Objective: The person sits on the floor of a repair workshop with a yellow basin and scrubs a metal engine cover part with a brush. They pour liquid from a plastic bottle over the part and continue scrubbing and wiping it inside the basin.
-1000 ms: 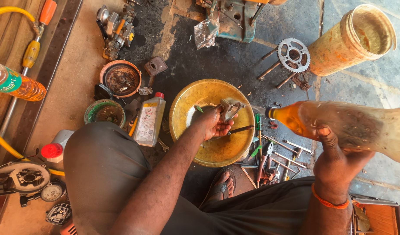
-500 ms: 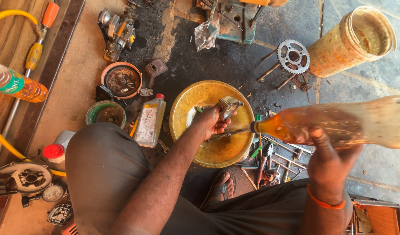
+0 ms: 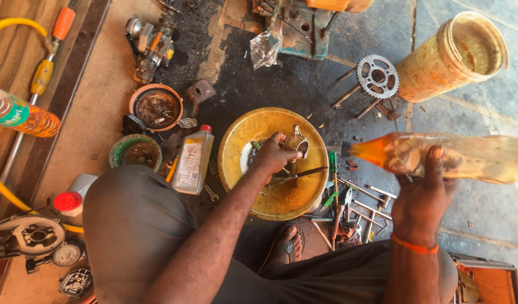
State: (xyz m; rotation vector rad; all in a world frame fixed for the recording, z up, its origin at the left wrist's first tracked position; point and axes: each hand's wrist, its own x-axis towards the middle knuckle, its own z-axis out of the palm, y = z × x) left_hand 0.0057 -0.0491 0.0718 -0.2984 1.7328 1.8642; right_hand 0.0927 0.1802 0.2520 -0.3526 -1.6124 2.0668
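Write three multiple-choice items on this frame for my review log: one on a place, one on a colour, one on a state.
1. Where does the toothed sprocket lie?
A. inside the yellow basin
B. on the floor beside the orange-stained tub
C. on the person's knee

2. What colour is the cap of the small oil bottle by the basin?
A. red
B. blue
C. white

3. How is the plastic bottle in the right hand held?
A. upright
B. lying on the floor
C. tipped on its side, neck toward the basin

Answers:
1 B: the sprocket rests on the floor just left of the tub, away from the basin.
2 A: the oil bottle has a red cap.
3 C: the right hand grips the plastic bottle sideways, neck pointing at the basin, where the left hand holds a metal part.
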